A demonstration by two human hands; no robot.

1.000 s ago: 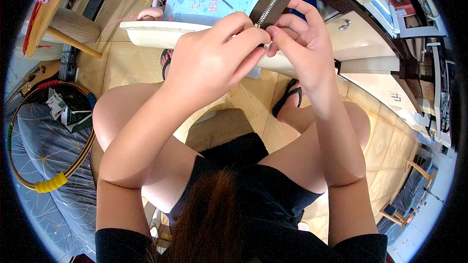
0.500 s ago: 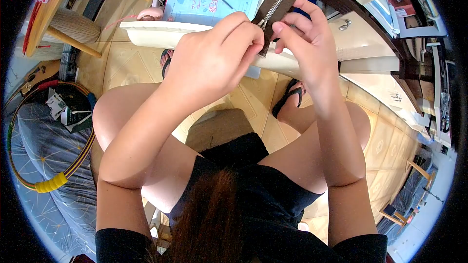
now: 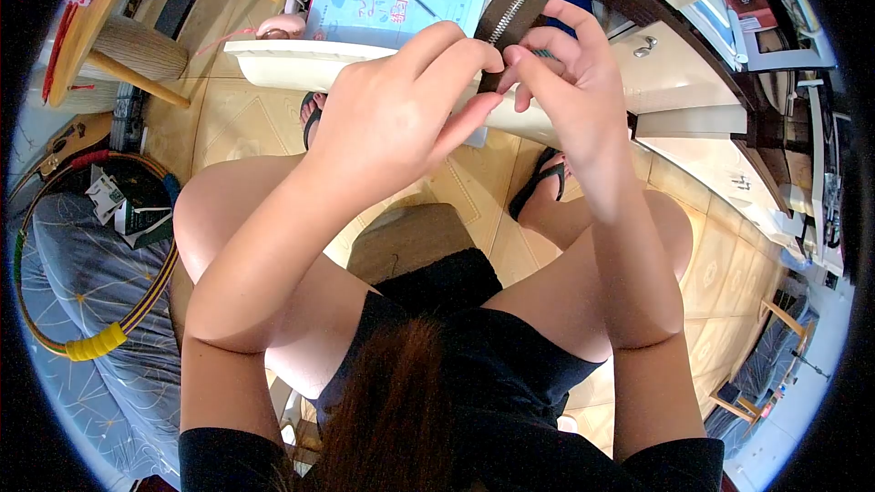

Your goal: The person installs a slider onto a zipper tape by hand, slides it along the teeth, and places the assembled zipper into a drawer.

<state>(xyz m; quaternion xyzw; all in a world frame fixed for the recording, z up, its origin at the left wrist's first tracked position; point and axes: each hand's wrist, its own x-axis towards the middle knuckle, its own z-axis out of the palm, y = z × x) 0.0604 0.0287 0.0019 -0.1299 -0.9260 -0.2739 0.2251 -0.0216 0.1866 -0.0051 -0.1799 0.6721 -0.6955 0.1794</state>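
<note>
A dark brown zipper strip with silver metal teeth is held up between my two hands and bends over at the top. My left hand is closed at its lower left edge, the fingertips near the lower end of the strip. On the other side, my right hand has thumb and forefinger on the strip, the other fingers curled behind it. The fingertips of both hands almost meet. Whether a zipper slider is there is hidden by the fingers.
Beyond my hands a cream tray or drawer holds a blue folder and a pen packet. At left are a wooden stool and a hoop on grey cushions. White cabinet doors stand at right.
The zipper's lower part has shifted under my fingers, and the slider seen half a second ago is now hidden. My right thumb has come back against the strip; my left fingers have loosened slightly.
</note>
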